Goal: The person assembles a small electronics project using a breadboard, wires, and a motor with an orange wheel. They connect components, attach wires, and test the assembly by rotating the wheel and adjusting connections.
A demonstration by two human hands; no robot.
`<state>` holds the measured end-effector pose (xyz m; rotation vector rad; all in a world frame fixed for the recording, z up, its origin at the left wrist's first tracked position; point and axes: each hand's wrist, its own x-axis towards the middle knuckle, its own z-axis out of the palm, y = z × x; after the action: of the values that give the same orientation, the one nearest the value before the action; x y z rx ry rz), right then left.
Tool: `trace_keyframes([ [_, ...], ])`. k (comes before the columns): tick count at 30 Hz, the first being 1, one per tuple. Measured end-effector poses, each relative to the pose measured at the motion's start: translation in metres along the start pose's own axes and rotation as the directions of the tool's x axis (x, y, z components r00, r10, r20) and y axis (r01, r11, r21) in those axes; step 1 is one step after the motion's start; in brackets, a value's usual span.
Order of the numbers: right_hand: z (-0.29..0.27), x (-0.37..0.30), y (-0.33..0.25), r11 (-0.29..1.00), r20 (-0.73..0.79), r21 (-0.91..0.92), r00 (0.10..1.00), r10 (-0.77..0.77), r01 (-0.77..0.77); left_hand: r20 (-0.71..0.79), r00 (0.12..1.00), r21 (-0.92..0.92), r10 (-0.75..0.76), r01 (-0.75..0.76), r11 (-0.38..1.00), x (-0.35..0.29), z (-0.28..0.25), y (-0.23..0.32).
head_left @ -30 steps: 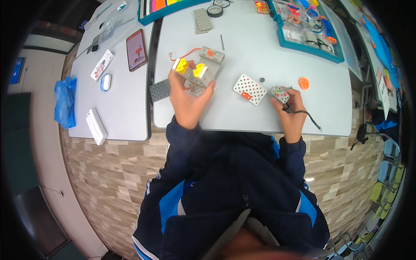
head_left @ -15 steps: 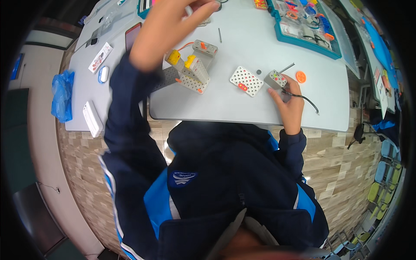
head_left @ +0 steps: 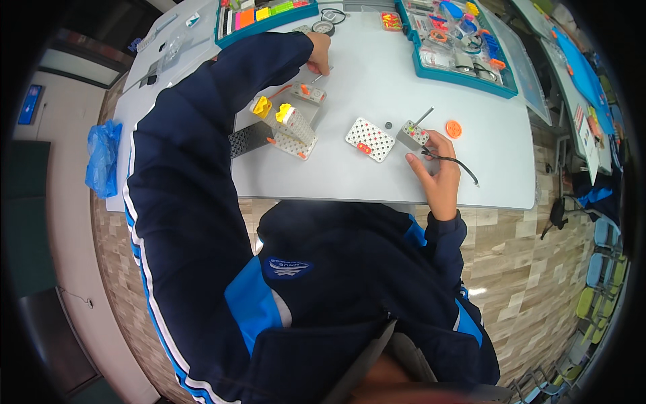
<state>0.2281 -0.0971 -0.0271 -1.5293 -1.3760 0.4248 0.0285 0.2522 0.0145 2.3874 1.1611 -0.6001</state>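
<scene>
My left hand (head_left: 320, 55) reaches to the far side of the table, fingertips pinched on a thin metal rod (head_left: 317, 79) on or just above the tabletop. My right hand (head_left: 441, 172) grips a small grey motor block (head_left: 412, 133) from its right side. A metal axle (head_left: 424, 115) slants up from the block, and a black cable (head_left: 464, 170) trails right across my fingers. Beside the block lie a small dark bushing (head_left: 388, 125) and a white perforated plate (head_left: 370, 140) with a red connector. An orange disc (head_left: 454, 128) rests farther right.
A grey-and-white assembly (head_left: 296, 135) with yellow pieces stands below my left forearm. Behind it are a dark wheel (head_left: 323, 27) and a teal box (head_left: 266, 25) of coloured blocks. A teal parts case (head_left: 464, 82) fills the back right. A blue plastic bag (head_left: 102, 158) hangs at the left edge.
My left hand has come down onto the metal rod, its forearm now stretched across the left side. My right hand stays on the motor block. The whole view has shifted slightly.
</scene>
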Motion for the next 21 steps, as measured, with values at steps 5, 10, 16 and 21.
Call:
trace_keyframes([
  [5, -0.002, 0.0, -0.002, 1.0, 0.009, 0.01, 1.0, 0.018, -0.018, -0.355, 0.854, 0.132, 0.379, -0.356, 0.925, -0.051, -0.019, 0.019],
  [10, -0.001, 0.0, 0.0, 0.999, 0.004, -0.035, 1.0, 0.024, -0.024, -0.642, 0.336, 0.324, 0.689, -0.695, 0.642, -0.154, -0.043, 0.063],
  [16, 0.003, -0.001, 0.004, 0.999, -0.013, -0.03, 1.0, -0.023, 0.023, -0.732, 0.17, 0.323, 0.66, -0.766, 0.556, -0.238, -0.025, 0.104],
  [21, 0.003, -0.002, 0.007, 0.997, -0.011, -0.069, 1.0, -0.029, 0.028, -0.8, 0.159, 0.216, 0.578, -0.823, 0.526, -0.253, -0.012, 0.115],
])
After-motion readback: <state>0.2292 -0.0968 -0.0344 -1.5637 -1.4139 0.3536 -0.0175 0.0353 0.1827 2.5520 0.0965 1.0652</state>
